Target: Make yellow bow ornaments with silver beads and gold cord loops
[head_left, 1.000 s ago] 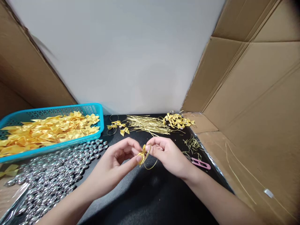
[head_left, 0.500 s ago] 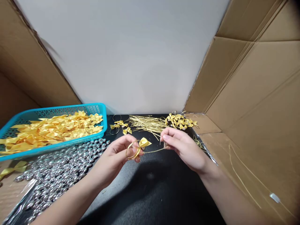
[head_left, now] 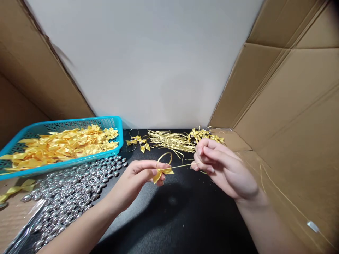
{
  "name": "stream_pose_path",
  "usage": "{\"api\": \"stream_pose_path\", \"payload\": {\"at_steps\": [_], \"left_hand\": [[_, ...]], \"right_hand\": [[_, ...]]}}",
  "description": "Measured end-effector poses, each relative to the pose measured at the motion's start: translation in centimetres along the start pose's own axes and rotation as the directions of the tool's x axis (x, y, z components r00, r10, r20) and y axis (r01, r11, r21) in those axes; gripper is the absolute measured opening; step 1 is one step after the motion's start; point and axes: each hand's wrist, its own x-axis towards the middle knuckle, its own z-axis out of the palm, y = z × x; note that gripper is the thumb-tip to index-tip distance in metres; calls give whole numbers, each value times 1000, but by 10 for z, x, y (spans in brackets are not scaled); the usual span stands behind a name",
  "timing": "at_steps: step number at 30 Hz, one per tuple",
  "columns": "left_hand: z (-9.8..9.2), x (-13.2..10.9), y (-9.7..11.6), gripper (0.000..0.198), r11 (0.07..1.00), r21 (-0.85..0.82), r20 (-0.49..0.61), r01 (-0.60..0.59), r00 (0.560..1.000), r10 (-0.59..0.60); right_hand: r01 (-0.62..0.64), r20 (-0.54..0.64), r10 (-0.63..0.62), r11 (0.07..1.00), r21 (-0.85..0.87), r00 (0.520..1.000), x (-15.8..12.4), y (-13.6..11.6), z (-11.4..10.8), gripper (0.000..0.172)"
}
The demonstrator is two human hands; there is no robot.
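A yellow ribbon bow [head_left: 164, 171] with a loop of gold cord [head_left: 164, 154] standing above it is pinched between the thumb and fingers of my left hand [head_left: 144, 173]. From the bow a thin gold strand stretches to the right, slightly upward. Its far end meets the curled fingers of my right hand [head_left: 219, 162], which are closed around it; the very tip is hidden there. Both hands are held above the black table surface [head_left: 169, 218].
A blue basket [head_left: 120, 135] of yellow bows stands at the left, with many silver beads [head_left: 76, 190] before it. Gold cord pieces [head_left: 172, 141] lie at the back, between a few bows [head_left: 139, 142] and a pile of bows [head_left: 201, 134]. Cardboard walls [head_left: 296, 98] flank the table.
The bow has turned, so its loop now points up instead of left. My right hand has moved right and nearer, drawing the strand out longer.
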Motion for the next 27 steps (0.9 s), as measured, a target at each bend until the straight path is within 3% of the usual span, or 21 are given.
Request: {"api": "stream_pose_path", "payload": {"at_steps": [3, 7, 11, 17, 27], "left_hand": [[0, 1, 1, 20, 1000, 8, 33, -22, 999, 21], [2, 2, 2, 28, 992, -119, 101, -42, 993, 55], [0, 4, -1, 27, 992, -119, 72, -31, 997, 40], [-1, 5, -2, 11, 992, 73, 111, -101, 990, 92], [5, 2, 6, 15, 978, 182, 115, -104, 990, 84]], "right_hand": [[26, 59, -26, 1000, -1, 998, -5, -2, 4, 13], [43, 130, -41, 999, -12, 991, -9, -1, 4, 13], [40, 163, -31, 998, -52, 986, -11, -1, 3, 12], [11, 137, 5, 993, -119, 991, -11, -4, 6, 14], [107, 29, -103, 968, -229, 994, -9, -9, -6, 14]]}}
